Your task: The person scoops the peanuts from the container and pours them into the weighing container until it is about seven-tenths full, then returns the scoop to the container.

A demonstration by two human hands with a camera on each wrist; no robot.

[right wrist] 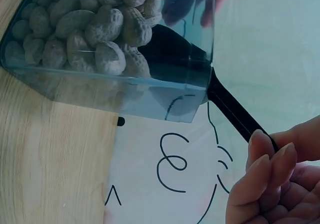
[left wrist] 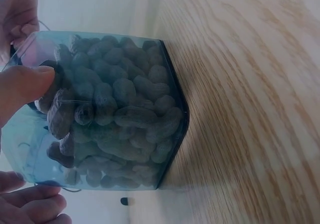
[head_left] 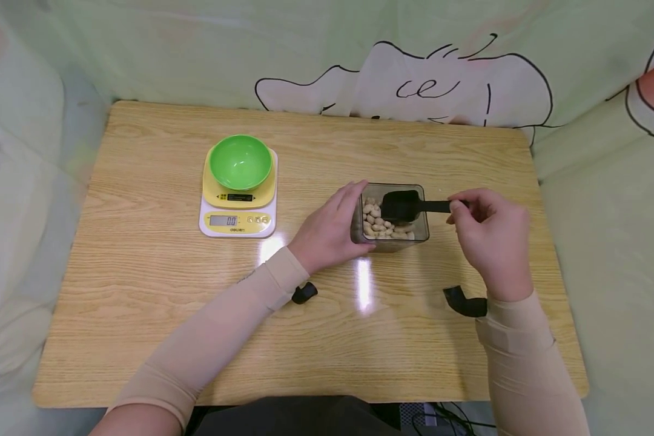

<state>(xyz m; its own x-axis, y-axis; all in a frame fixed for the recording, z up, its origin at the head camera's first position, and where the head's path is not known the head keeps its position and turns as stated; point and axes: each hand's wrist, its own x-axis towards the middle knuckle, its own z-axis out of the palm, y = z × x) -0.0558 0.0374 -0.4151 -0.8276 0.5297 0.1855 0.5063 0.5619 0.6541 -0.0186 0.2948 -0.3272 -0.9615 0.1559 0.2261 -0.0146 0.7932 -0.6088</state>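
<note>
A clear grey plastic container (head_left: 393, 246) stands on the table, partly filled with unshelled peanuts (head_left: 378, 227). My left hand (head_left: 331, 229) grips it from the left, thumb on one side and fingers on the other, as the left wrist view (left wrist: 27, 92) also shows. In my right hand (head_left: 493, 236) the handle end of a black scoop (head_left: 400, 207) is pinched between thumb and fingers. The scoop's head lies inside the container, against the peanuts, with its handle reaching out over the right rim. From the right wrist view, part of the scoop's head is hidden behind peanuts.
Left of the container sits a yellow and white kitchen scale (head_left: 237, 225), its display reading 0.0, with a green bowl (head_left: 241, 162) on top. The wooden table (head_left: 142, 290) is bordered by a printed curtain (head_left: 196, 54). Black wrist-mounted pieces (head_left: 465, 304) stick out beside my forearms.
</note>
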